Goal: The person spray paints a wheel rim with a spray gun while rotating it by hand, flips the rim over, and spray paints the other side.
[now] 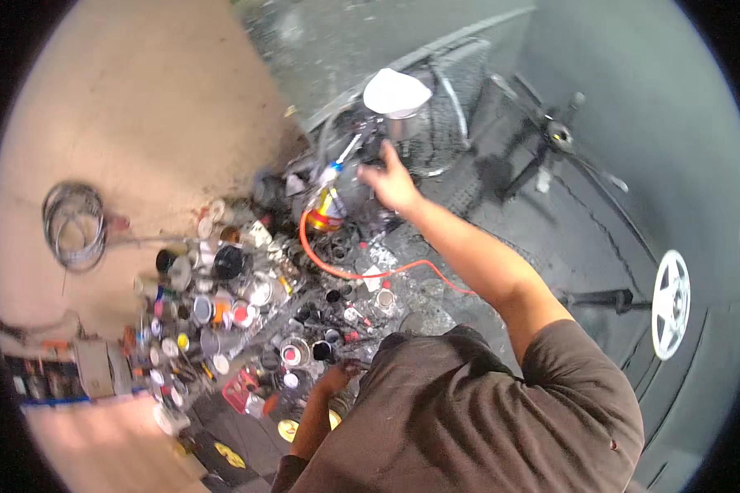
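I take this for a paint workshop: paint-stained pots and tins [229,262] crowd eight o'clock, an orange hose [362,277] snakes near the centre, a spoked wheel cover [672,304] stands at three, and grey smears coat the floor [423,246].

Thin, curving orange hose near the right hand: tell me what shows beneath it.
In this view, the hose crosses a small, flat white piece and blotchy grey floor. The strip directly beneath it is covered.

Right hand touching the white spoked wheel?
No: the right hand is at upper centre, well apart from the white spoked wheel at far right.
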A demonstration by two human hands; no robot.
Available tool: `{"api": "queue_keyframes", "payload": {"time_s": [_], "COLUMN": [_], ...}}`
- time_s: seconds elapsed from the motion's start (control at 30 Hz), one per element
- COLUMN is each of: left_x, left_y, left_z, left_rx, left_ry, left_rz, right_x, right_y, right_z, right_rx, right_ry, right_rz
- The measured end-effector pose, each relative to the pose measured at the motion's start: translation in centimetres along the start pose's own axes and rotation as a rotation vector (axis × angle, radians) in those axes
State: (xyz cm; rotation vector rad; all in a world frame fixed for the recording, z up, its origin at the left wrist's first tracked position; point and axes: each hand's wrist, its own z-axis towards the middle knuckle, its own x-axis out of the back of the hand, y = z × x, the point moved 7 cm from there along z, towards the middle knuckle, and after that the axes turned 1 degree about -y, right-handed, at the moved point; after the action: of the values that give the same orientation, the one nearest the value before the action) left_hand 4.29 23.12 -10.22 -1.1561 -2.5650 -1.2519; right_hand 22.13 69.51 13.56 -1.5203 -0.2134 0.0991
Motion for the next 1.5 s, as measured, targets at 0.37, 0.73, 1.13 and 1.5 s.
{"api": "queue_keyframes", "payload": {"time_s": [0.37,0.73,1.13,1.5], "left_x": [-0.5,-33.4,-49.9,-51.2], "left_y": [36.1,72.6,97.3,98.2], "left_z": [19.4,30.3,38.7,38.8], "left_rx": [-0.314,-0.655,-0.380,-0.314], "left_ry": [-0.695,-0.882,-0.712,-0.776], "left_rz": [0.011,0.241,-0.326,-0.504], "right_x": [33.4,64.9,96.1,96.8], "right_y": [19.3,25.9,12.8,7.5], "right_z": [-44.7,-74.4,-72.6,-70.0], "right_rx": [-0.733,-0.649,-0.206,-0.133], "right_ry": [0.194,1.642,1.583,1.411], "right_rz": [-0.639,0.634,0.715,0.761]}}
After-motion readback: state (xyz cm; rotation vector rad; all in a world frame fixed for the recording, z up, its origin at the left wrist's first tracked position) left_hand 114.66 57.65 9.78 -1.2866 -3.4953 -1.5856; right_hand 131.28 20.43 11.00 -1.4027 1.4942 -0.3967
